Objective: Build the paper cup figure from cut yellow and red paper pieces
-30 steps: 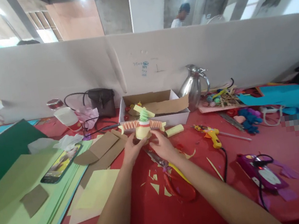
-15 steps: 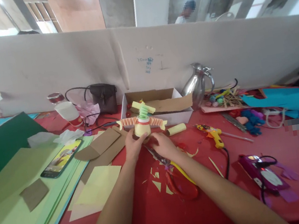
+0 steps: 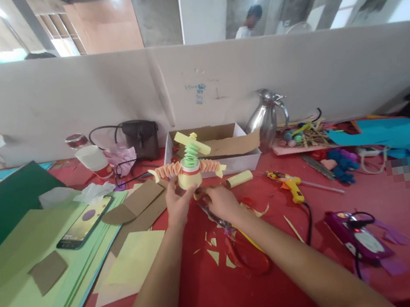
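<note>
My left hand is closed around the pale yellow, cup-like body of a paper figure. Orange pleated arms stretch from its sides, and a green pleated neck rises to a crossed yellow strip on top. Just below the body, my right hand has its fingers pinched together; whatever sits between them is mostly hidden. Under the right wrist lie scissors with red and yellow handles, partly covered by the forearm. A rolled yellow paper tube rests to the right of the figure.
Behind the figure stands a white box. To the right are a yellow glue gun, a purple power unit and a steel jug. Left lie a phone, brown card and green paper sheets.
The paper figure has shifted slightly left and turned a little, its neck now leaning. My right hand has moved slightly left and down beneath it. The phone's picture differs.
</note>
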Available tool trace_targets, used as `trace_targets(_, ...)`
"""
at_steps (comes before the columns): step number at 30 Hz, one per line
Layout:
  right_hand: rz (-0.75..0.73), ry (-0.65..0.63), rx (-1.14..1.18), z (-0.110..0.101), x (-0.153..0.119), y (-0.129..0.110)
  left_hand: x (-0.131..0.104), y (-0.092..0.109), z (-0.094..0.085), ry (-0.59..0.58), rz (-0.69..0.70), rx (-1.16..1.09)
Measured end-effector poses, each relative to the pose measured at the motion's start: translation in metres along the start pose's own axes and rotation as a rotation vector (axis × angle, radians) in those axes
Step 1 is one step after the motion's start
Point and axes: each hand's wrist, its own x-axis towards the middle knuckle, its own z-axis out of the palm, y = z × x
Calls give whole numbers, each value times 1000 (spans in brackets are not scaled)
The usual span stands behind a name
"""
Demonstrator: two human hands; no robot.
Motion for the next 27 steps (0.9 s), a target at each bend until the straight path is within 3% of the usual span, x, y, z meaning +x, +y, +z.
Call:
trace_targets(6, 10, 24, -41, -9, -5, 9, 0, 30, -15, 73, 33, -2)
trace_targets(12, -2, 89, 19, -25, -33, 27, 7, 46, -58, 22, 115, -8)
trace_targets(16, -36, 161, 94, -22, -52, 39, 0, 38, -87, -16, 56, 137)
trace_targets(19, -66, 220, 148, -17, -61, 43, -4, 25, -101, 27, -10, 322)
trace_targets(27, -73, 241, 197, -7, -64, 46, 6, 9, -111, -7, 18, 620)
